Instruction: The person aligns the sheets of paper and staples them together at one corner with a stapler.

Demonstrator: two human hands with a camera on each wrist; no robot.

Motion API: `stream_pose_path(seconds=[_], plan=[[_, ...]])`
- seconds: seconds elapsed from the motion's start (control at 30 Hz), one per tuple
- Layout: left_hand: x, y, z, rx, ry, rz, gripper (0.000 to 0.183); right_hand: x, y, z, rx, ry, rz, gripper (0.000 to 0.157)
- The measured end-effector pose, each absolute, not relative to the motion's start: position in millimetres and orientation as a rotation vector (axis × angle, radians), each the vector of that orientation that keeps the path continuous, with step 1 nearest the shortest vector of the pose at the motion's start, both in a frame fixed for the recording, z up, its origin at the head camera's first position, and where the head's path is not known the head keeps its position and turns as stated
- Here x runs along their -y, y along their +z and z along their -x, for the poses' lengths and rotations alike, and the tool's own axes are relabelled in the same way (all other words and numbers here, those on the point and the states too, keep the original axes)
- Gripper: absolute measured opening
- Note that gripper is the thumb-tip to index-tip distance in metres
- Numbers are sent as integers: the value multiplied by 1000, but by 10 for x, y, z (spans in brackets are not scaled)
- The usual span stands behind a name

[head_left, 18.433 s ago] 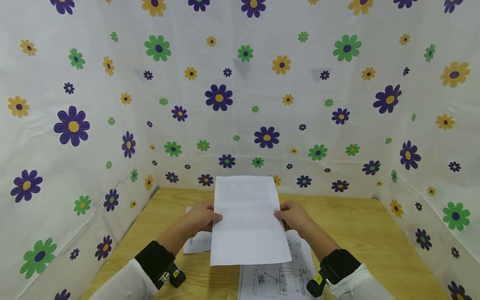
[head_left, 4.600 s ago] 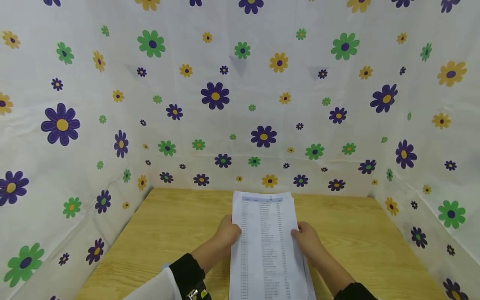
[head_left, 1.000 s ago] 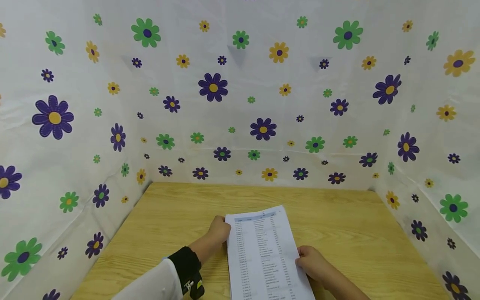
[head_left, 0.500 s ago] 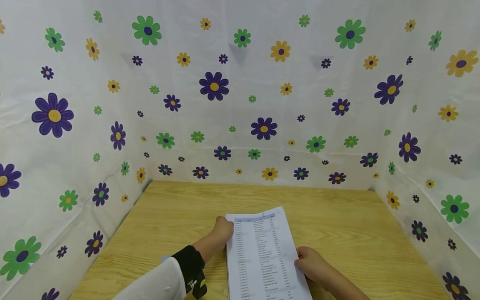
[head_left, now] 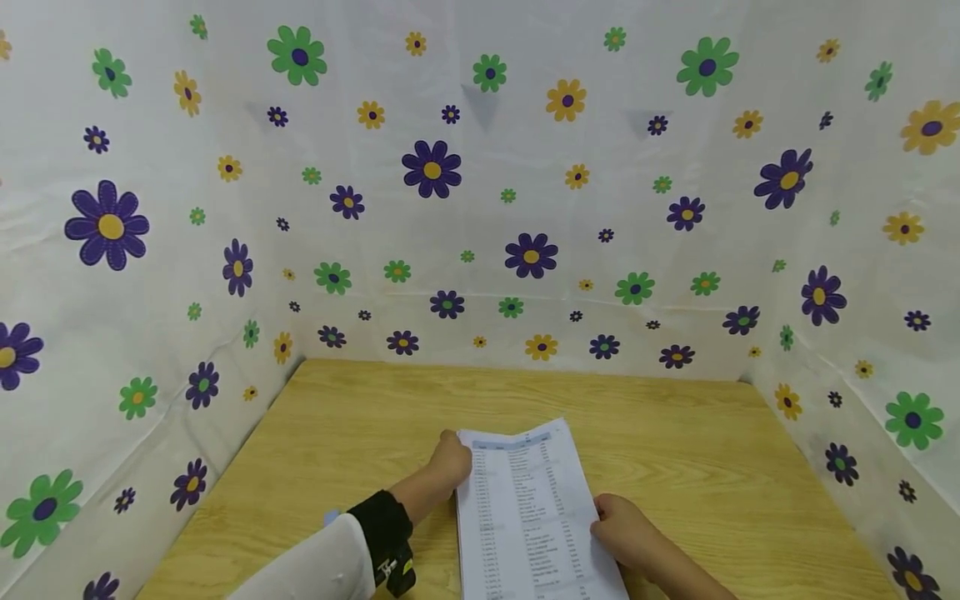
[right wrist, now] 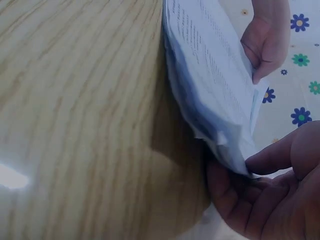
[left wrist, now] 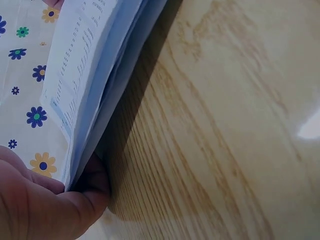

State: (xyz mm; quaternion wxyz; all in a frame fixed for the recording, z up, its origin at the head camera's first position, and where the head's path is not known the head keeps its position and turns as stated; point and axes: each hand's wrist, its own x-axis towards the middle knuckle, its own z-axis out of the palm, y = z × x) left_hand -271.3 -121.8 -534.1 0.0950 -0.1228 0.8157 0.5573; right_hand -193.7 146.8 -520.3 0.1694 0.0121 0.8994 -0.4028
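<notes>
A stack of printed paper sheets (head_left: 517,517), its top page showing a table under a blue header band, is held between both hands just over the wooden table. My left hand (head_left: 448,462) grips the stack's far left corner; in the left wrist view the thumb and fingers of the left hand (left wrist: 55,200) pinch the sheets (left wrist: 90,75) together. At the right edge, my right hand (head_left: 626,529) grips the stack, with the right hand's (right wrist: 270,185) thumb on top and its fingers curled beneath the sheets (right wrist: 215,75). Loose, uneven page edges show in the wrist views.
The wooden table (head_left: 360,417) spreads around the stack. A small light-blue object (head_left: 331,517) lies partly behind the left sleeve; its kind cannot be told. White curtains (head_left: 480,167) printed with flowers stand along the back and both sides.
Since the oldest frame, the single blank sheet and separate papers on the table have given way to one held stack. Over the last second, the stack has shifted only slightly, both hands still gripping it.
</notes>
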Motion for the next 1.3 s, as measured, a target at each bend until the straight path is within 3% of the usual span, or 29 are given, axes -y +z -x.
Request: stream_pose_path(seconds=[0.23, 0.47, 0.7, 0.93, 1.3], plan=[[1218, -5314, 2716, -2415, 1651, 386, 62, -1466, -4966, 2011, -2771, -733, 112, 13], [1242, -5285, 2699, -2408, 1652, 377, 63, -1089, -4809, 2346, -3004, -621, 377, 38], [1239, -5323, 2705, -2417, 1688, 312, 59, -656, -4872, 2724, -3018, -673, 790, 39], [1245, -5344, 2692, -2434, 1731, 224, 50, -402, -5051, 3006, -2936, -736, 793, 39], [1184, -5322, 2652, -2374, 1812, 214, 44, -340, -5237, 3105, -2912, -879, 747, 18]])
